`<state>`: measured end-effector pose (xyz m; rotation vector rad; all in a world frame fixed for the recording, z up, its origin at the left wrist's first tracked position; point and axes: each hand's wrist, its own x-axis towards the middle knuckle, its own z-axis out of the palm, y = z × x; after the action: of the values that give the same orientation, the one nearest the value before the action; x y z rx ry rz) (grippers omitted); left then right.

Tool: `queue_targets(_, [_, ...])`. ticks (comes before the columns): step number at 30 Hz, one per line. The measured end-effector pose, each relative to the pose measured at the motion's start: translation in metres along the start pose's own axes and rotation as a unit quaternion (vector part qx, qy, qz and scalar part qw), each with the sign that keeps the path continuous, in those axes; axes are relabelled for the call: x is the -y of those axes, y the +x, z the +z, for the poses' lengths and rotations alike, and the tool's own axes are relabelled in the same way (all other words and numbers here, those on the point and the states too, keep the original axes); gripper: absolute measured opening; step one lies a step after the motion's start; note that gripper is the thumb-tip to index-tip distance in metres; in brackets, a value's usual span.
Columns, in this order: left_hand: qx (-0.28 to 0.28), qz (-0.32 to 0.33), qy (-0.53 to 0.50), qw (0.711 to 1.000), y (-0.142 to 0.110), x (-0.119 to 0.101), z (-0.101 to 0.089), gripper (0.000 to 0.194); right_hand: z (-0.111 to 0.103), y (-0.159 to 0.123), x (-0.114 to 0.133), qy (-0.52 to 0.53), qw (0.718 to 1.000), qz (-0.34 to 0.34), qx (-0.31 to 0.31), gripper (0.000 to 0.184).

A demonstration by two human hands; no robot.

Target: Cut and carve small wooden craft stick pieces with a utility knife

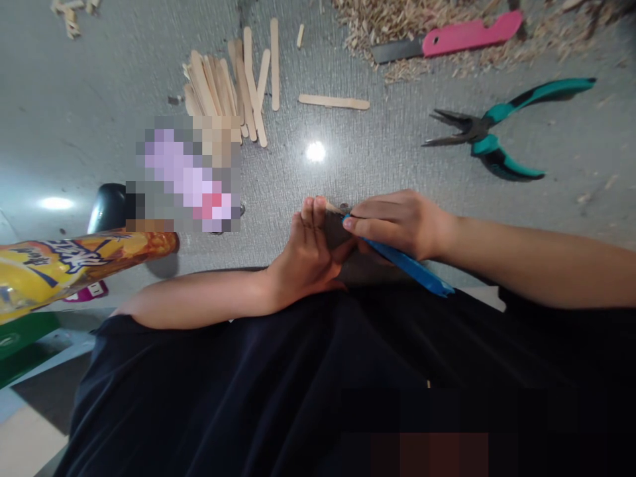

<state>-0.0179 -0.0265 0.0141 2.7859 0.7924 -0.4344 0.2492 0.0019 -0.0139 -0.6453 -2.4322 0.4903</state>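
Observation:
My left hand (pixel 312 248) is closed, its fingers pressed together around a wooden craft stick (pixel 332 207). Only a short end of that stick shows past the fingertips. My right hand (pixel 405 222) grips a long blue-handled cutter knife (pixel 410 265), whose handle slants down toward my dark shirt. The knife's front end is at the stick, between the two hands; its blade is mostly hidden by my fingers. Both hands are close together at the near edge of the grey table (pixel 278 179).
Loose craft sticks (pixel 248 86) lie at the back, with one stick (pixel 334 102) apart. Wood shavings (pixel 387 20), a pink-handled knife (pixel 470 34) and open teal pliers (pixel 484 129) are on the right. At left lie a yellow-labelled bottle (pixel 74 265) and a blurred purple item (pixel 181 169).

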Motion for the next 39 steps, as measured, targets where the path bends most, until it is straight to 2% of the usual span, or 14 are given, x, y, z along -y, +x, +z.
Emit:
queue_targets(9, [0.062, -0.023, -0.042, 0.997, 0.004, -0.001, -0.009, 0.132, 0.003, -0.004, -0.002, 0.0, 1.0, 0.005, -0.004, 0.017])
queue_targets(14, [0.065, -0.028, -0.062, 0.996, 0.004, -0.001, -0.008, 0.135, 0.0, 0.001, -0.002, -0.014, 0.999, -0.022, -0.023, 0.018])
queue_targets(20, [0.061, -0.029, -0.069, 0.995, 0.003, -0.001, -0.006, 0.134, 0.001, -0.001, -0.001, -0.017, 0.999, -0.016, -0.033, 0.012])
queue_targets(24, [0.064, -0.03, -0.081, 0.994, 0.002, -0.001, -0.006, 0.135, 0.002, -0.005, -0.002, -0.025, 0.999, -0.014, -0.023, 0.012])
queue_targets(29, [0.075, -0.036, -0.087, 0.993, 0.005, 0.0, -0.011, 0.139, 0.002, -0.008, -0.005, 0.004, 0.999, 0.02, 0.028, 0.014])
queue_targets(33, [0.08, -0.033, -0.082, 0.993, 0.006, 0.0, -0.013, 0.14, 0.001, -0.006, -0.006, 0.032, 0.999, 0.008, 0.006, 0.013])
queue_targets(39, [0.055, -0.034, -0.075, 0.995, 0.003, -0.001, -0.007, 0.144, -0.001, -0.003, -0.005, 0.021, 0.999, -0.016, -0.018, 0.014])
